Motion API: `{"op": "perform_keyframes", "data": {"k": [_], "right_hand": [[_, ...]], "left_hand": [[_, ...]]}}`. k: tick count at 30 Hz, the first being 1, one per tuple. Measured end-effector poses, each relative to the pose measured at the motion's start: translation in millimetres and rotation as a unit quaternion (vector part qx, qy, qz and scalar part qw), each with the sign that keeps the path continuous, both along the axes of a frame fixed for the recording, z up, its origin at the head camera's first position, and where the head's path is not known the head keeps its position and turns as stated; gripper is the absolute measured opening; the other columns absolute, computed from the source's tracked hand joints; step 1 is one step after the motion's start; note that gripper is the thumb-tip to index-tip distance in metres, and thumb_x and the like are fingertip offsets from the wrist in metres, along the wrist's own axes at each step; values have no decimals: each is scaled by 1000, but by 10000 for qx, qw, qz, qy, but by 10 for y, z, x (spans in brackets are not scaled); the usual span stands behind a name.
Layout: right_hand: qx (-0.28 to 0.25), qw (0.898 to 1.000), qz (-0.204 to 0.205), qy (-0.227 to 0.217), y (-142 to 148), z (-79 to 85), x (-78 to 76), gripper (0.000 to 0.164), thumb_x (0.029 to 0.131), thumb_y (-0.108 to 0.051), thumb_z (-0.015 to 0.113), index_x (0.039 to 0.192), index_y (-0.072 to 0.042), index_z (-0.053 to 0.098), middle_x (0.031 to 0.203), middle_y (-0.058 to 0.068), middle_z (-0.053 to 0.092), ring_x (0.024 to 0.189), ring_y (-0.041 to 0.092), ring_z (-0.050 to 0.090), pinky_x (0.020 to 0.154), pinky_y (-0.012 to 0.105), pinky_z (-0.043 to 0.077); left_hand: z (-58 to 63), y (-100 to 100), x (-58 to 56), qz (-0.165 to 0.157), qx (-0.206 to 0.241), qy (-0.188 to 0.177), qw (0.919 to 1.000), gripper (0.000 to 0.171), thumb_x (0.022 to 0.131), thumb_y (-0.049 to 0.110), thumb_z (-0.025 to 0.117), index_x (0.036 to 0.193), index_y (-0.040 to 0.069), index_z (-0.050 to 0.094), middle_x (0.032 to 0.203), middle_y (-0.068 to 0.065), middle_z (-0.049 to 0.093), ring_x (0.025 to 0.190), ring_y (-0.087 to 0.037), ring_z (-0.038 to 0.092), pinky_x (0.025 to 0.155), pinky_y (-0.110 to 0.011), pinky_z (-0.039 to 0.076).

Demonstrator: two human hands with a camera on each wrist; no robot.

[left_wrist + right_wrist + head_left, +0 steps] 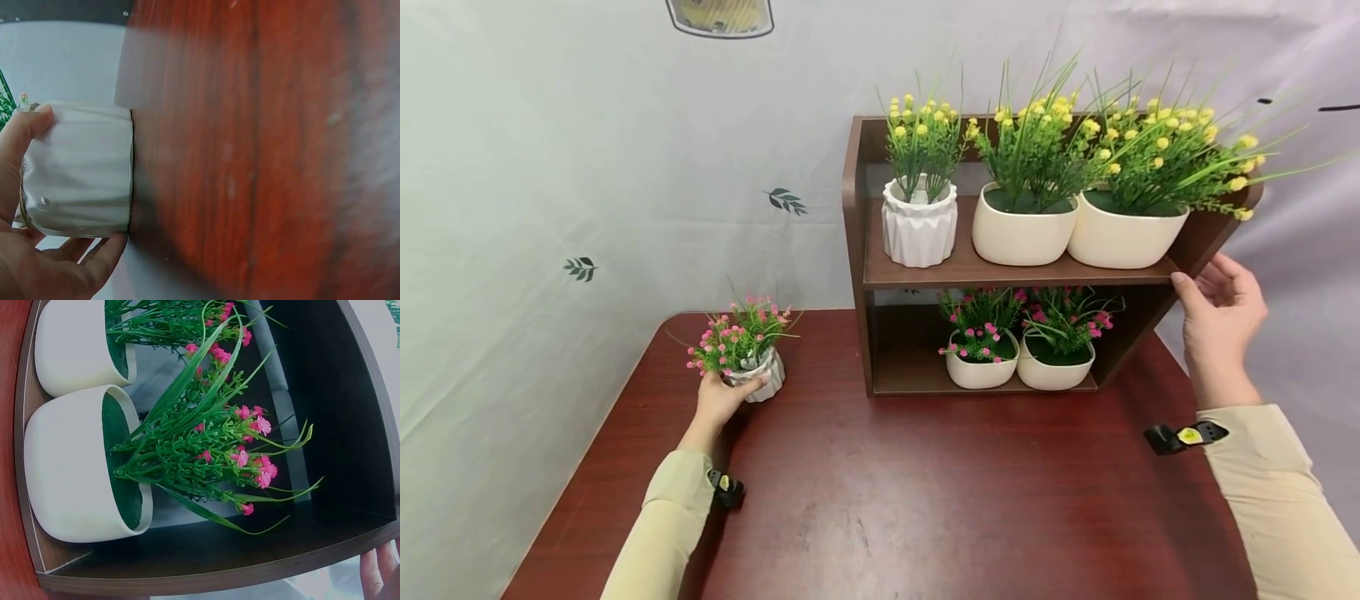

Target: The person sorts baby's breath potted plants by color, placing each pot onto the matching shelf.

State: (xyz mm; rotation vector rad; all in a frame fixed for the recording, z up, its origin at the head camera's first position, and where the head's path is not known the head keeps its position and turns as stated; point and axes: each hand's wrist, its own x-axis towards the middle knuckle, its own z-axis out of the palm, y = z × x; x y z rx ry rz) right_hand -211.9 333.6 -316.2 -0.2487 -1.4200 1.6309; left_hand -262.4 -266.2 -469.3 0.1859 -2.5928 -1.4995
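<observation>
My left hand (718, 402) grips a small white fluted pot (772, 377) of pink artificial flowers (730, 337) on the table's left side. In the left wrist view, thumb and fingers lie on opposite sides of the pot (81, 169), its base right at the tabletop. On the right, my right hand (1228, 321) holds the side panel of a brown two-tier shelf (856, 217), thumb on the front edge and fingers round the outside. Two cream pots (982, 371) of pink flowers stand together on the lower tier; in the right wrist view the nearer pot (75, 469) shows large.
On the upper tier stand a white fluted pot (920, 229) and two cream oval pots (1026, 237), all with yellow flowers. The shelf rests at the back of a dark red table (880, 492). A pale patterned cloth (625, 125) hangs behind.
</observation>
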Motion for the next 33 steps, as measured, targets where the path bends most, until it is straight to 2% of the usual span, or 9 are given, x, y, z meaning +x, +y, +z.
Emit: {"op": "perform_keyframes", "data": {"k": [3, 9, 13, 18, 25, 33], "right_hand": [[-29, 10000, 8, 4, -3, -2, -2, 36, 73, 9, 73, 104, -8, 70, 89, -5, 69, 78, 6, 58, 74, 15, 44], [-90, 9999, -54, 107, 14, -16, 8, 35, 73, 9, 74, 104, -8, 70, 89, -4, 69, 78, 6, 58, 74, 15, 44], [-243, 9996, 19, 150, 14, -31, 1, 34, 73, 9, 74, 103, -7, 71, 89, -4, 69, 78, 7, 59, 74, 15, 44], [-331, 9992, 122, 181, 13, -38, -21, 34, 72, 9, 75, 103, -7, 71, 89, -3, 70, 80, 7, 60, 74, 15, 46], [-449, 9987, 112, 205, 19, -50, -32, 33, 72, 9, 75, 101, -6, 71, 87, -2, 69, 79, 8, 59, 73, 15, 46], [-679, 9970, 220, 313, 17, -72, -43, 30, 71, 11, 75, 98, -4, 71, 85, 0, 69, 75, 8, 61, 65, 12, 50]], "left_hand": [[2, 20, 44, -9, -255, 3, 9997, 78, 76, 21, 78, 140, 4, 38, 139, -24, 46, 128, -34, 42, 106, -48, 35], [32, 94, 109, -276, -748, 6, 9968, 76, 74, 25, 79, 136, 3, 42, 133, -25, 51, 125, -40, 45, 104, -52, 37], [33, 161, 176, -325, -969, 69, 9947, 77, 72, 27, 80, 135, 3, 42, 130, -26, 53, 121, -44, 48, 100, -54, 40], [24, 245, 295, -294, -956, 323, 9945, 75, 71, 25, 81, 132, 2, 45, 126, -26, 56, 117, -44, 51, 96, -55, 42], [40, 336, 425, -277, -692, 637, 9952, 76, 68, 18, 84, 131, 2, 45, 126, -25, 56, 119, -41, 51, 97, -53, 41], [118, 485, 582, -458, -835, 672, 9932, 81, 66, 21, 85, 133, 2, 44, 124, -26, 57, 116, -40, 53, 96, -52, 43]]}}
